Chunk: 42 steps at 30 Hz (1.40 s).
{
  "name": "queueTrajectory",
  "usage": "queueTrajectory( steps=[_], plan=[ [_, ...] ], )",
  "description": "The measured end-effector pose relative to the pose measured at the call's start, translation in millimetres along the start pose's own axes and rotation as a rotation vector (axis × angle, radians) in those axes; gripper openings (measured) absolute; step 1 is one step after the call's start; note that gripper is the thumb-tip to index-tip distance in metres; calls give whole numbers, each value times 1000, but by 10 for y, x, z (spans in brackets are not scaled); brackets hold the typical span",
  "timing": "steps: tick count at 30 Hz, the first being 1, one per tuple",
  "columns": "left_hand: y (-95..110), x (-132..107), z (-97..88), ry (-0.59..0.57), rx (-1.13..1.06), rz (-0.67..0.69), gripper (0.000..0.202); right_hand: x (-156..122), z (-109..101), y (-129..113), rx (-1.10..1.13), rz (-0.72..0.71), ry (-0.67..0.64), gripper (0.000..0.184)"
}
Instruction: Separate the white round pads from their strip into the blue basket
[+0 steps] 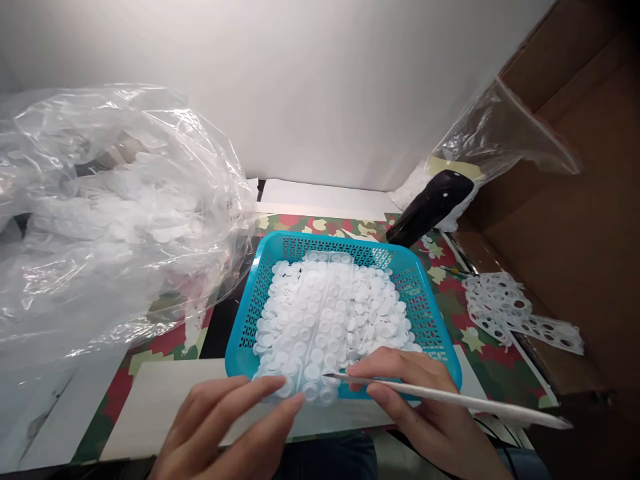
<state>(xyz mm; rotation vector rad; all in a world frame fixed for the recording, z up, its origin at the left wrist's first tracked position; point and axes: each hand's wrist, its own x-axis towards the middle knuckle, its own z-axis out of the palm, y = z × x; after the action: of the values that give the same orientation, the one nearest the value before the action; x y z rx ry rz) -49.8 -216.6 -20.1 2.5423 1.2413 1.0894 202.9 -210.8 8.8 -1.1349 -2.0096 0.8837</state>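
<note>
A turquoise perforated plastic basket holds a heap of small white round discs. A clear strip of domed white caps lies over the heap. My left hand is at the basket's near edge, fingers apart, their tips at or just over the strip's near end. My right hand grips a slim white pointed stylus. The stylus tip is over the strip's near end, beside the caps. The lower part of the heap is partly hidden by my fingers.
A large clear plastic bag of white discs lies to the left. Perforated white sheet scraps lie to the right on a camouflage-patterned mat. Behind stand a black handheld device and a clear bag. A cardboard box wall rises at right.
</note>
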Motion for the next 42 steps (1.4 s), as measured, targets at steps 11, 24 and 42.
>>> queueTrajectory(
  steps=[11,24,42],
  plan=[
    [-31,321,108,-207,-113,154,31,-37,7,21,-34,22,55,24],
    [14,423,126,-316,-15,113,26,-51,6,11,71,5,53,18],
    [29,441,146,-348,4,90,25,22,-77,32,67,-87,-152,18]
  ],
)
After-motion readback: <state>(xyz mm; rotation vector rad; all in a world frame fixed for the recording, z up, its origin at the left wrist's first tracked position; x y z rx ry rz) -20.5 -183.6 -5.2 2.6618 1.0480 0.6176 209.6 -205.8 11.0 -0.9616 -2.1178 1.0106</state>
